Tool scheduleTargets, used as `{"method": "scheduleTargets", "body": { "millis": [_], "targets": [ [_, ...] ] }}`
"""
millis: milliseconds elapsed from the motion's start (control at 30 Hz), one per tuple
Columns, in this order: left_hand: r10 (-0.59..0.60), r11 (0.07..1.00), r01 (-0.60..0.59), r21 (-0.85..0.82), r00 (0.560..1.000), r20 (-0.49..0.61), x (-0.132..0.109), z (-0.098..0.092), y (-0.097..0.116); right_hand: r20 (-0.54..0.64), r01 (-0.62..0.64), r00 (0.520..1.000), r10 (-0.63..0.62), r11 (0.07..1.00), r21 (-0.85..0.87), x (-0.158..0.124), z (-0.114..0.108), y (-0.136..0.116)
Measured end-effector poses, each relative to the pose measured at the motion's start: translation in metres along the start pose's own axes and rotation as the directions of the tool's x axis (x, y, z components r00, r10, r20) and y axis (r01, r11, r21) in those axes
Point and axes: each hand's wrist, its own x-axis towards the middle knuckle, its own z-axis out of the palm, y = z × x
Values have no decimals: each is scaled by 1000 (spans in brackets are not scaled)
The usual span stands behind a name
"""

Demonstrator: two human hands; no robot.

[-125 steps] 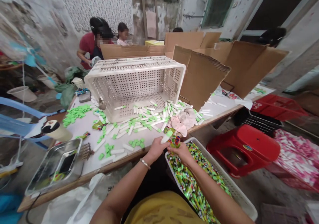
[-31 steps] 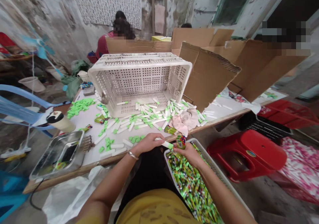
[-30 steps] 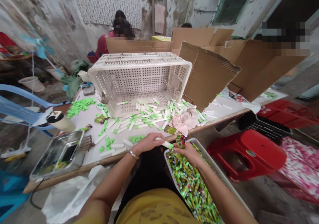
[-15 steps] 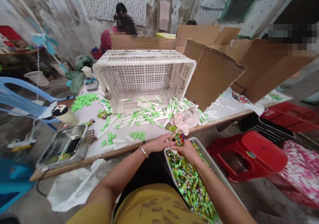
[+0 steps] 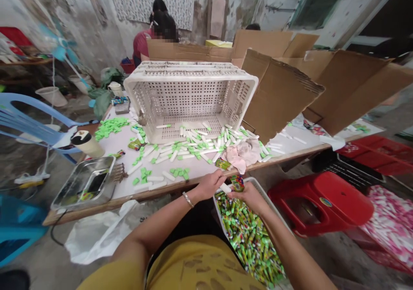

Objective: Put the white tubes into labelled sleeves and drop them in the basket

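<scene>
Holding white tube — left hand, right hand

The left hand and right hand stand close together at the near table edge; a white tube and a small packet occupy the space between them. Forward passage runs above the low scatter of loose tubes, as far as the tipped plastic crate, which obstructs the upper middle of the frame. A cardboard sheet obstructs the upper right, and a pink cloth lies directly ahead of the hands. At lower left, a metal tray limits leftward travel. At lower right, the basket rim and a red stool bound the right side.
</scene>
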Motion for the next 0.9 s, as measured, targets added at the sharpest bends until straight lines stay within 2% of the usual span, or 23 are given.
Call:
{"method": "scheduleTargets", "body": {
  "millis": [133,233,300,400,500,600,767,900],
  "targets": [
    [34,999,-34,-35,999,-8,-9,12,-2,-10,9,1000,-9,999,54,-3,8,0],
    [35,992,-36,-123,999,-13,-13,22,-4,52,50,997,-55,994,94,-2,5,-6],
    [4,982,-13,-190,999,-51,-12,24,-7,104,25,994,-35,995,96,-1,-1,-12],
    [-51,970,28,-240,995,-87,-8,24,-11,149,-28,988,25,999,21,1,-11,-18],
    [-45,983,32,-180,997,-69,-6,26,-12,160,50,987,-31,992,-119,4,-11,-17],
    [22,992,-25,-126,999,-26,-8,28,-10,131,156,982,-133,971,-183,7,-3,-13],
    [11,999,-11,-40,1000,-9,-10,21,-10,-16,132,991,-136,981,-142,5,7,-10],
    [89,994,-92,61,995,52,-11,22,-9,-54,223,971,-235,961,-163,3,9,-14]
  ]
}}
